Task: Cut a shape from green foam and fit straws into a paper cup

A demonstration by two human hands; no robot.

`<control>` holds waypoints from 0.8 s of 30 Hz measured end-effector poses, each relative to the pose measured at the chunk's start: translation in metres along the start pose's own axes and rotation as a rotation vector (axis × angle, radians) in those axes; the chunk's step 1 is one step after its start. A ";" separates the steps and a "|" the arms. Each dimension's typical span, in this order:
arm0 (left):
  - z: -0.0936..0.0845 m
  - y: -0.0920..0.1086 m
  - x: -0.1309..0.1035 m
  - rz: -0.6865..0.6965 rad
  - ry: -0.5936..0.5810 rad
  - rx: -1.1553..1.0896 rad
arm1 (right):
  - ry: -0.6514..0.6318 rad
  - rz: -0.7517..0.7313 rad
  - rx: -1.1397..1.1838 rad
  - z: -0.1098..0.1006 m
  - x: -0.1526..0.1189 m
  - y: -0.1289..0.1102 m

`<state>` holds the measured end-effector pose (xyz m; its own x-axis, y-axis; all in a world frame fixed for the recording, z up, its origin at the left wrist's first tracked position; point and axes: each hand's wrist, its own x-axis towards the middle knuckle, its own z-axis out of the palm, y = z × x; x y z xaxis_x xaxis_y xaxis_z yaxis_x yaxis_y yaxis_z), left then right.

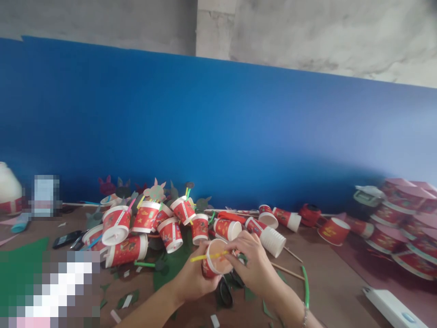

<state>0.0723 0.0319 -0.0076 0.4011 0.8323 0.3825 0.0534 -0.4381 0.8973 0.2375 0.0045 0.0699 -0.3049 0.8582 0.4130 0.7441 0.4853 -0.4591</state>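
My left hand is wrapped round a red paper cup with a white rim, its open mouth tilted toward me. Across that mouth lies a yellow straw, pinched between the thumb and fingers of my right hand. The straw's right end is hidden by those fingers. Just below the cup, black loop handles, like those of scissors, lie on the table. Close behind both hands is a pile of red paper cups, some with coloured straws and paper animal shapes attached.
Stacked white-rimmed cups lie behind my right hand. Wooden sticks and a green straw are to the right. Farther right are pink-topped cups and a white device. Paper scraps litter the left. A blue panel stands behind.
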 end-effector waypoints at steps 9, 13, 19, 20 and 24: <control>0.001 -0.001 0.000 -0.093 -0.038 -0.165 | 0.044 -0.095 0.020 0.008 -0.001 0.000; 0.000 -0.005 0.000 -0.146 0.034 -0.320 | 0.104 -0.148 0.025 0.006 -0.005 -0.003; 0.001 -0.001 0.000 -0.147 0.019 -0.450 | -0.023 -0.111 -0.050 0.014 -0.006 -0.005; 0.000 0.000 0.000 -0.136 0.006 -0.446 | -0.025 -0.107 -0.044 0.015 -0.005 -0.003; -0.009 0.000 0.004 -0.097 0.199 -0.362 | 0.019 -0.105 0.048 0.018 -0.001 0.005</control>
<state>0.0654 0.0388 -0.0042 0.2238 0.9287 0.2955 -0.2563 -0.2365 0.9372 0.2305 0.0090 0.0528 -0.3675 0.7992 0.4757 0.6794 0.5800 -0.4495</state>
